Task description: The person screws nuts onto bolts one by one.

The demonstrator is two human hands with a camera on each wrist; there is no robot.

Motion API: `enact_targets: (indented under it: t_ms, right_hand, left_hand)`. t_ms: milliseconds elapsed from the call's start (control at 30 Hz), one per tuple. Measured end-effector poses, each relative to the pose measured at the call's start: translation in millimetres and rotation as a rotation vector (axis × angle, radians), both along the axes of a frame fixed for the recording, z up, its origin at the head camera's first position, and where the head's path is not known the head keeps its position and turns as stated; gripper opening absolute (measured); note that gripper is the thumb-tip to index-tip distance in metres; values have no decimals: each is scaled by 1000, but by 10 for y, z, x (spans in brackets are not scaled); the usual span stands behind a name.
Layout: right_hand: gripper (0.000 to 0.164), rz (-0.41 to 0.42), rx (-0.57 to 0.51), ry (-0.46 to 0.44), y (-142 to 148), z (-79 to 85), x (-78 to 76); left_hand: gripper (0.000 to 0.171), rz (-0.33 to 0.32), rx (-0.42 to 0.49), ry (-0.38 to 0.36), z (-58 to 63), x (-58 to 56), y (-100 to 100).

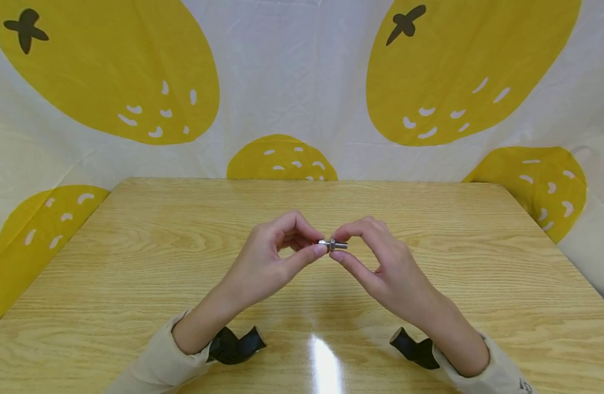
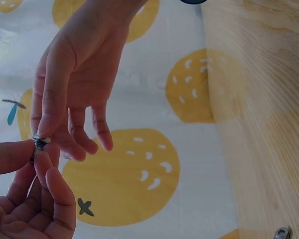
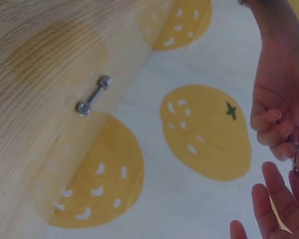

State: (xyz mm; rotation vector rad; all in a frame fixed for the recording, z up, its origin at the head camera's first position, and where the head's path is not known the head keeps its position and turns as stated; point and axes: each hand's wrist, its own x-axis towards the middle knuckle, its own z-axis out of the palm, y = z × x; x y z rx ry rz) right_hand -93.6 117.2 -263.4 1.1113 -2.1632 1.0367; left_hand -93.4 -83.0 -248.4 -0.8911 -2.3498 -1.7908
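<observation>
A small silver bolt (image 1: 342, 245) is held level between both hands above the table, its threaded end pointing right in the head view. My left hand (image 1: 262, 262) pinches the bolt's other end between thumb and forefinger, partly covering it. Around the shank sits a hex nut (image 1: 332, 244), and the thumb and forefinger of my right hand (image 1: 393, 273) pinch it from above and below. In the left wrist view the bolt (image 2: 39, 144) shows between the fingertips of both hands.
On the wooden table (image 1: 159, 273), a second metal bolt (image 3: 94, 94) with wider ends lies in the right wrist view. A white cloth with yellow fruit shapes (image 1: 292, 82) hangs behind the table. Black wrist mounts (image 1: 238, 346) stick out by both sleeves.
</observation>
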Motion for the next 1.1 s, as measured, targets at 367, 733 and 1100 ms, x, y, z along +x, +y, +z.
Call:
enact_targets:
  t_ms: [367, 733, 1100]
  right_hand:
    - [12, -31, 67, -125, 12, 5, 16]
    - [28, -24, 54, -85, 16, 9, 22]
    - [23, -16, 40, -55, 7, 15, 15]
  left_hand:
    - [8, -9, 0, 8, -11, -4, 5]
    - [8, -15, 0, 13, -22, -9, 7]
    - [8, -10, -2, 5, -19, -6, 5]
